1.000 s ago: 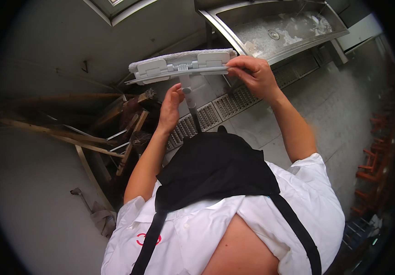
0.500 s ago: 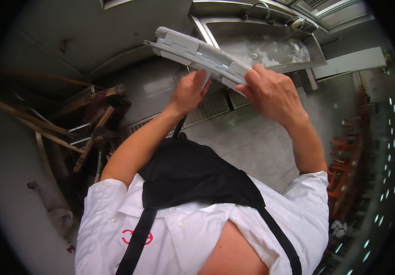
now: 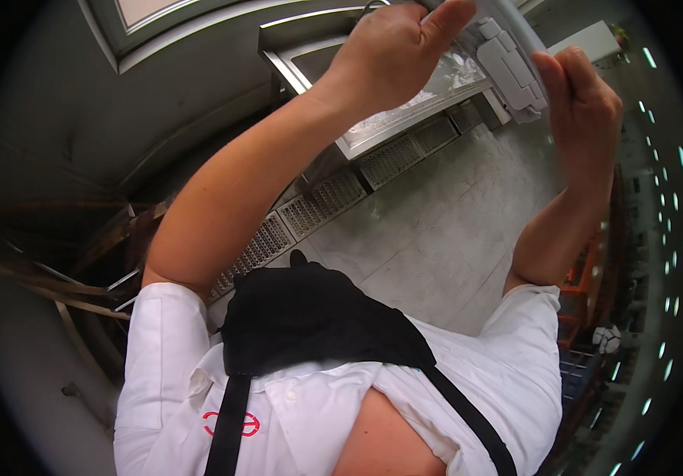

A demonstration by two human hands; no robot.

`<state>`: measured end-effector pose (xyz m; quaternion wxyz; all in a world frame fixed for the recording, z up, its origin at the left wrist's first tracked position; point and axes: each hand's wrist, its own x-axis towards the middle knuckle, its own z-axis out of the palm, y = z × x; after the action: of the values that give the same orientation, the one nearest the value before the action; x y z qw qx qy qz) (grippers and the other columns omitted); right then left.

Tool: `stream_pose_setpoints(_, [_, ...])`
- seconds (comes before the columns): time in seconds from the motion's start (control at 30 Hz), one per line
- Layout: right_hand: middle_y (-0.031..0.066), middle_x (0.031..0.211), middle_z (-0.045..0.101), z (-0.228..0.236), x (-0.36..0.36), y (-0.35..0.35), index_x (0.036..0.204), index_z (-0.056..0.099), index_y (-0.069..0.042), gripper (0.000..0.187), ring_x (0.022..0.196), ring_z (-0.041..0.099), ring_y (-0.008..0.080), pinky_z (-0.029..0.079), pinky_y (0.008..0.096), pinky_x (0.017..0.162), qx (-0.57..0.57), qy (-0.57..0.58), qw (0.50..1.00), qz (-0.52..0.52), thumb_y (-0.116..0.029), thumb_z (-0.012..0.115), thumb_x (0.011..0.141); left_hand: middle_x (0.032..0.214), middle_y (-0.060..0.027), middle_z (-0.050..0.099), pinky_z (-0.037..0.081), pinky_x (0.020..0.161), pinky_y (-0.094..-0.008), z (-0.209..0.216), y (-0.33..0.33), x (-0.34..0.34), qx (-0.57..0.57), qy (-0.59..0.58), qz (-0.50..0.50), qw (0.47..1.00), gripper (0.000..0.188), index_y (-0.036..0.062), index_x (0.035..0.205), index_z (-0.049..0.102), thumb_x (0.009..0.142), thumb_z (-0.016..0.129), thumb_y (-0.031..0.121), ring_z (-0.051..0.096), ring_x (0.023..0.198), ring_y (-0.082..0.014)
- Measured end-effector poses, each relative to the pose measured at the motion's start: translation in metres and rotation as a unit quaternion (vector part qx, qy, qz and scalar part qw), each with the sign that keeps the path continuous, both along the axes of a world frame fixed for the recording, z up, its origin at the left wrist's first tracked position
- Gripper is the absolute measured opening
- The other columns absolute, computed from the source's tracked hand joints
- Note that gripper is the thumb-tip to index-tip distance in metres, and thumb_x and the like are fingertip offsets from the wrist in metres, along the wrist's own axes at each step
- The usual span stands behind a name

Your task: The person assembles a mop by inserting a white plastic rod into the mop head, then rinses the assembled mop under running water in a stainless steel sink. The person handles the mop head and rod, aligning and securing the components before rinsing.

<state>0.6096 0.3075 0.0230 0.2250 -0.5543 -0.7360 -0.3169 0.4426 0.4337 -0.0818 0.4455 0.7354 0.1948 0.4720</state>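
Note:
A flat mop head [image 3: 508, 71] with a light grey plastic frame is raised at the top of the view, its upper part cut off by the picture's edge. My left hand [image 3: 397, 59] is closed at its left side, thumb stretched along it; the exact grip is partly hidden. On the other side my right hand [image 3: 583, 91] pinches the pale rim of the frame between thumb and curled fingers. Both arms reach up and forward. The frame's hinged grey plates face me.
Beyond my left arm stands a steel sink [image 3: 349, 143] with white suds in it. A metal drain grating [image 3: 326, 202] runs along the grey tiled floor [image 3: 437, 214]. Wooden furniture parts [image 3: 80, 293] lean at the left, and orange-brown stools [image 3: 583, 270] stand at the right.
Both hands have lifted the mop head up and to the right and turned it from nearly level to steeply slanted. My view has shifted too, and a window shows at the top left.

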Motion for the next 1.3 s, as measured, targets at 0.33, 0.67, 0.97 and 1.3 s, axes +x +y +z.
stream_pose_setpoints(0.33, [0.0091,0.06,0.052,-0.111,0.052,-0.062,0.072,0.048,-0.007,0.043,0.047,0.049,0.0277,0.038,0.0369,0.045,-0.106,0.176,0.975,-0.087,-0.038,0.064,0.097,0.062,0.0005,0.05,0.04,0.056,-0.0285,-0.074,-0.021,0.059,-0.055,0.15,-0.128,0.979,0.069,0.0008,0.08,0.062,0.1,0.043,0.064,0.046,0.06,-0.0099])
stream_pose_setpoints(0.67, [0.0103,0.061,0.056,-0.119,0.169,-0.099,0.081,0.056,-0.003,0.028,0.05,0.05,0.0242,0.039,0.0334,0.05,-0.115,0.291,0.933,-0.18,-0.024,0.068,0.096,0.074,-0.0099,0.061,0.049,0.07,-0.0347,-0.07,-0.036,0.211,-0.081,0.254,-0.253,0.93,0.072,-0.0026,0.089,0.066,0.101,0.041,0.063,0.059,0.075,-0.0192])
stream_pose_setpoints(0.97, [0.01,0.066,0.06,-0.173,0.276,-0.046,0.084,0.059,-0.004,0.027,0.06,0.055,0.0252,0.044,0.0379,0.059,-0.157,0.36,0.884,-0.253,-0.027,0.067,0.096,0.061,-0.0049,0.05,0.039,0.044,-0.0307,-0.134,0.018,0.333,-0.218,0.282,-0.313,0.88,0.076,-0.0048,0.087,0.065,0.098,0.044,0.068,0.048,0.047,-0.0142])
stream_pose_setpoints(1.3, [0.0081,0.064,0.062,-0.187,0.437,-0.018,0.076,0.06,-0.005,0.043,0.06,0.059,0.0259,0.044,0.0399,0.058,-0.255,0.356,0.813,-0.383,-0.044,0.062,0.095,0.062,-0.0031,0.05,0.04,0.044,-0.0297,-0.158,0.059,0.508,-0.191,0.333,-0.351,0.854,0.08,-0.0053,0.091,0.062,0.095,0.042,0.072,0.047,0.047,-0.0129])
